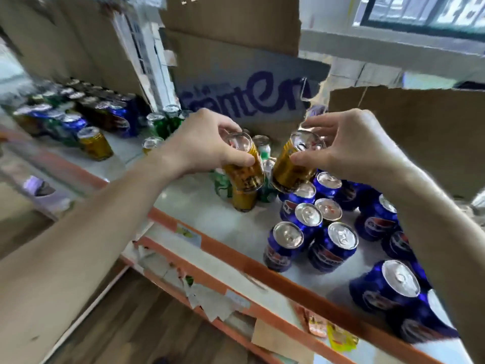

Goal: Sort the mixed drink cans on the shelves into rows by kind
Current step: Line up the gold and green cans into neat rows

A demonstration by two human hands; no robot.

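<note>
My left hand (207, 143) grips a gold can (245, 172) by its top, held above the white shelf (210, 214). My right hand (349, 145) grips a second gold can (288, 166), tilted toward the first. Under the left hand's can stands another gold can (244, 199), with green cans (223, 183) beside it. Several blue cans (333, 245) cluster on the shelf's right part, below my right forearm. Farther left stands a lone gold can (95, 144) by a mixed group of blue, green and dark cans (78, 111).
Cardboard sheets (236, 82) stand behind the cans as a back wall. The shelf has an orange front edge (236, 258) with torn paper labels. A lower shelf (262, 324) sits beneath, and wooden floor (147, 324) shows at the bottom left.
</note>
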